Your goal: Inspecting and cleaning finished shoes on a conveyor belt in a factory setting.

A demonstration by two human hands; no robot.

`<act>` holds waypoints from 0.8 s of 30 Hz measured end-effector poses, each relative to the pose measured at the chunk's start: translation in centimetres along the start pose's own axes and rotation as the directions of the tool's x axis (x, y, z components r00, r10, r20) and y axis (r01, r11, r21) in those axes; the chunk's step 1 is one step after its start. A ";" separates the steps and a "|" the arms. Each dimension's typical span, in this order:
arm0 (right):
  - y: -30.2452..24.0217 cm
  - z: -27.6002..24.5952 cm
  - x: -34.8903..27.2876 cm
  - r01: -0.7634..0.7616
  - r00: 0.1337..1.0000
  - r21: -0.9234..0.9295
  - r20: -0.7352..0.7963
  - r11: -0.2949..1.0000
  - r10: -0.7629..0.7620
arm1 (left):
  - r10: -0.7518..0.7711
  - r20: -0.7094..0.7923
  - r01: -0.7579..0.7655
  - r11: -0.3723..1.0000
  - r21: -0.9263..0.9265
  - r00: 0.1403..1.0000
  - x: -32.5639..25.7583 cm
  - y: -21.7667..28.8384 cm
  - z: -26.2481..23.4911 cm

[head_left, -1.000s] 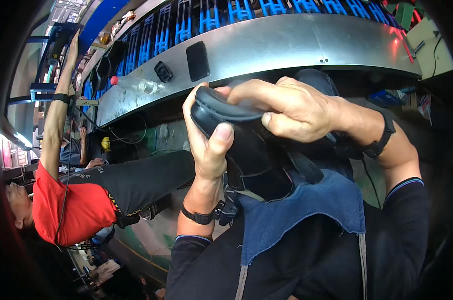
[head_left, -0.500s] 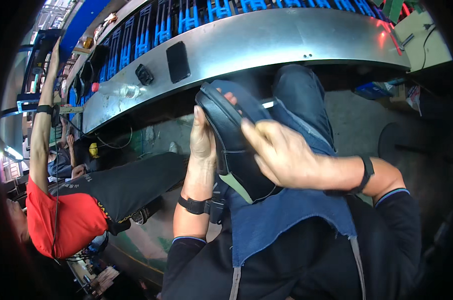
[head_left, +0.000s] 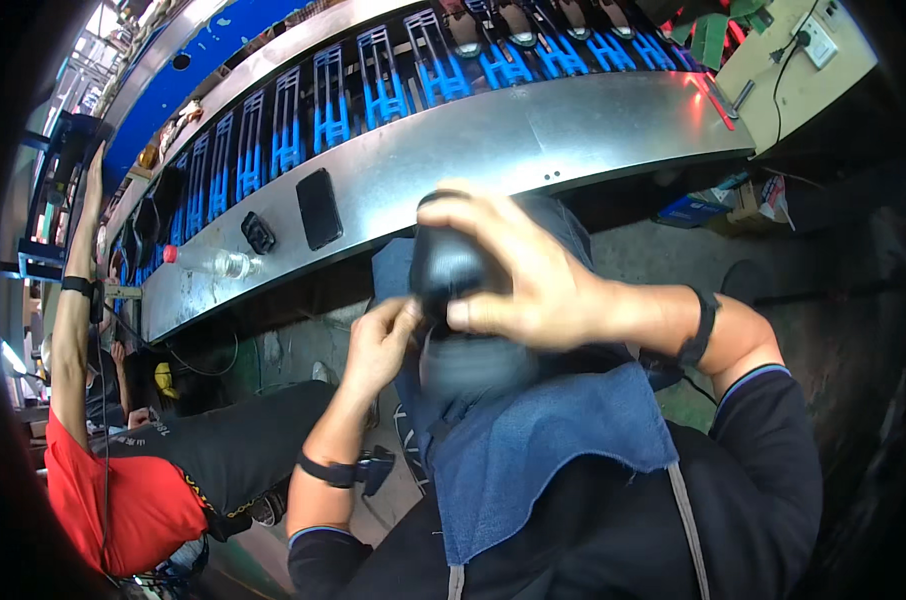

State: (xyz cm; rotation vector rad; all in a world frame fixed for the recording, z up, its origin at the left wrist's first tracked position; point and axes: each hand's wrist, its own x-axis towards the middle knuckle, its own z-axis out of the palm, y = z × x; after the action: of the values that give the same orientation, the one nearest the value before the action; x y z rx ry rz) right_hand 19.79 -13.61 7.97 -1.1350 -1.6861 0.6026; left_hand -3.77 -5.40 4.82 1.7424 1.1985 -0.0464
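Note:
A black leather shoe [head_left: 451,262], smeared by motion, is held over my lap above the blue denim apron [head_left: 563,425]. My right hand [head_left: 543,280] grips it from the right, with the fingers over its far end and the thumb across its near part. On the other side, my left hand [head_left: 378,345] has its fingertips pinched together against the shoe's left edge. What lies between those fingertips is too small to make out. The shoe's underside is hidden.
Beyond my knees runs a metal ledge [head_left: 423,165] carrying a phone [head_left: 319,209], a small black object [head_left: 258,233] and a bottle with a red cap [head_left: 213,262]. Behind it stand blue racks [head_left: 381,85], several holding shoes. At left, a co-worker in a red shirt [head_left: 143,500] reaches forward.
The shoe has been turned and brought upright. My right hand has shifted from its side to around its far end, and my left hand has slid from the far side down to its left edge.

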 end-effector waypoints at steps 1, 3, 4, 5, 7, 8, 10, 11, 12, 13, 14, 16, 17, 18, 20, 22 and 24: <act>1.1 -0.2 1.3 -0.165 0.985 0.032 0.056 0.986 0.163 | 0.142 -0.146 -0.170 0.964 -0.204 0.979 0.4 0.4 0.7; 3.8 0.1 2.5 -0.631 0.753 0.057 0.288 0.774 0.592 | 0.238 -0.400 -0.439 0.711 -0.550 0.885 3.3 1.2 2.5; 5.7 0.4 2.5 -0.722 0.689 0.172 0.271 0.671 0.672 | 0.351 -0.446 -0.557 0.652 -0.514 0.823 5.7 1.5 3.7; 8.0 0.5 2.3 -0.724 0.686 0.361 0.286 0.588 0.669 | 0.264 -0.418 -0.494 0.508 -0.706 0.869 8.0 1.2 4.3; 12.0 0.7 1.7 -0.768 0.597 0.488 0.308 0.415 0.741 | 0.106 -0.229 -0.252 0.402 -0.880 0.968 12.3 0.1 4.3; 13.5 0.9 1.7 -0.736 0.619 0.540 0.293 0.408 0.729 | 0.115 -0.149 -0.184 0.433 -0.882 0.982 13.7 -0.5 3.7; 14.1 0.6 2.2 -0.728 0.655 0.507 0.314 0.461 0.688 | 0.234 -0.057 -0.159 0.447 -0.880 0.971 14.3 -0.8 2.5; 12.9 0.7 2.0 -0.671 0.723 0.495 0.275 0.552 0.633 | 0.256 -0.064 -0.182 0.472 -0.863 0.965 13.0 -0.8 2.1; 11.5 0.3 2.7 -0.579 0.807 0.507 0.244 0.638 0.539 | 0.416 -0.078 -0.264 0.413 -0.872 0.906 11.8 -0.2 1.4; 9.4 -0.8 3.1 -0.596 0.798 0.387 0.386 0.704 0.463 | 0.368 -0.036 -0.208 0.441 -0.873 0.929 9.8 0.7 1.3; 6.8 -1.9 2.8 -0.658 0.709 0.213 0.500 0.722 0.497 | 0.364 -0.043 -0.279 0.627 -0.727 0.930 6.9 1.5 1.6; 2.4 -2.2 1.4 0.164 0.586 -0.110 0.810 0.980 -0.007 | 0.867 0.174 -0.871 0.485 -0.077 0.467 2.3 2.7 2.6; 0.5 -1.3 -0.6 0.178 0.656 0.022 0.742 0.984 -0.135 | 0.837 0.369 -0.883 0.463 -0.083 0.404 0.2 2.9 3.8; 0.0 -0.9 -1.7 0.133 0.633 0.109 0.755 0.985 -0.169 | 0.843 0.470 -0.916 0.370 -0.152 0.262 -0.6 2.7 4.3; 2.5 -0.5 -4.1 0.114 0.644 0.087 0.752 0.990 -0.141 | 0.833 0.439 -0.914 0.401 -0.057 0.338 0.0 1.2 5.0; 5.8 -0.1 -5.1 0.206 0.767 0.060 0.610 0.977 -0.199 | 0.859 0.355 -0.926 0.375 0.055 0.369 2.0 -0.4 5.0; 8.2 -0.7 -4.6 0.170 0.790 0.040 0.592 0.985 -0.160 | 0.893 0.273 -0.934 0.338 0.115 0.357 4.3 -1.2 4.1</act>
State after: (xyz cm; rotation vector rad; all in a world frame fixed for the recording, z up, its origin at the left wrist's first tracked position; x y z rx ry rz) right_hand 24.13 -14.18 -0.41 -0.8318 -2.3021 0.8987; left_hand -0.56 -5.37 -0.29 2.3766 -0.1105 0.3601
